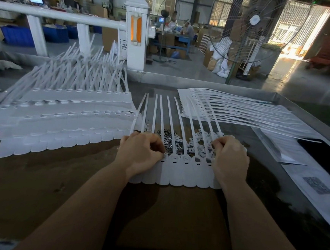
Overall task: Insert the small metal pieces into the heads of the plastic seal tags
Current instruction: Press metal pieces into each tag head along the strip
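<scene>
Your left hand (pixel 141 152) was curled, fingertips pinched at the left end of the strip of seal tags (pixel 184 170); what they pinched was too small to tell. Your right hand (pixel 229 159) was curled too, fingers pressed on the strip's right end. The strip lay flat on the surface (pixel 37 184), straps running toward twelve o'clock. Just beyond the tag heads, at twelve, sat the heap of small metal pieces (pixel 171 141). At ten o'clock lay stacked tag strips (pixel 62 116); at two o'clock another stack (pixel 230 112); at three, printed sheets (pixel 313 185).
</scene>
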{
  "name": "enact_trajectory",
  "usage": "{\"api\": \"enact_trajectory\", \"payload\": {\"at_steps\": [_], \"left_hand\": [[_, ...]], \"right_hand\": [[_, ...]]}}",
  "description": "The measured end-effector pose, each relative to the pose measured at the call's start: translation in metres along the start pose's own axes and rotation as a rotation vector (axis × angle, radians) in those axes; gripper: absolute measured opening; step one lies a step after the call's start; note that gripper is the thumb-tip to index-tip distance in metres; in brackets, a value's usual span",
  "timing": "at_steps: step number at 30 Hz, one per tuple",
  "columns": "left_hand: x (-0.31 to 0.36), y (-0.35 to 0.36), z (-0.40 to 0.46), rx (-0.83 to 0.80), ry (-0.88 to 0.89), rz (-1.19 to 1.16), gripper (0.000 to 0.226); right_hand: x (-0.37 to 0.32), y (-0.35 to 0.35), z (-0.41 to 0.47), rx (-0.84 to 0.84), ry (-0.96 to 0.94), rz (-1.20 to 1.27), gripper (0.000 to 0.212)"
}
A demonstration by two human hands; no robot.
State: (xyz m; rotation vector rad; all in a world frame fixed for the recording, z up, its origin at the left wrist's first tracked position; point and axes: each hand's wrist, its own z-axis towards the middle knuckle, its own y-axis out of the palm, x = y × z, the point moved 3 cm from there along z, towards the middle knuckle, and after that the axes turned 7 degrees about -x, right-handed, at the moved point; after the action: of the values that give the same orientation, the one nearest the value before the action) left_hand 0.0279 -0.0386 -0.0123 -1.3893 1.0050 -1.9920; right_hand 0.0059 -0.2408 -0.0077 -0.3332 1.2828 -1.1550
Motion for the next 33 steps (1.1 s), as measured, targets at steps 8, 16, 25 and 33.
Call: {"api": "enact_trajectory", "payload": {"at_steps": [8,16,25,33], "left_hand": [[-0.0004,-0.0003,0.0002,0.002,0.001,-0.001,0.025],[-0.0004,-0.0004,-0.0004,-0.002,-0.002,-0.004,0.024],[-0.0008,-0.0005,-0.0008,-0.006,-0.003,0.004,0.024],[-0.0007,-0.0004,-0.0011,-0.014,-0.001,0.015,0.022]], "right_hand": [[0.0021,0.0019,-0.0006,-0.108,-0.013,-0.007,0.024],[0.0057,0.0003,0.0043,-0.27,-0.01,-0.078,0.027],[0.003,0.0014,0.0038,-0.201,0.017,-0.024,0.018],[0.003,0.003,0.0014,-0.114,0.025,0.007,0.014]]}}
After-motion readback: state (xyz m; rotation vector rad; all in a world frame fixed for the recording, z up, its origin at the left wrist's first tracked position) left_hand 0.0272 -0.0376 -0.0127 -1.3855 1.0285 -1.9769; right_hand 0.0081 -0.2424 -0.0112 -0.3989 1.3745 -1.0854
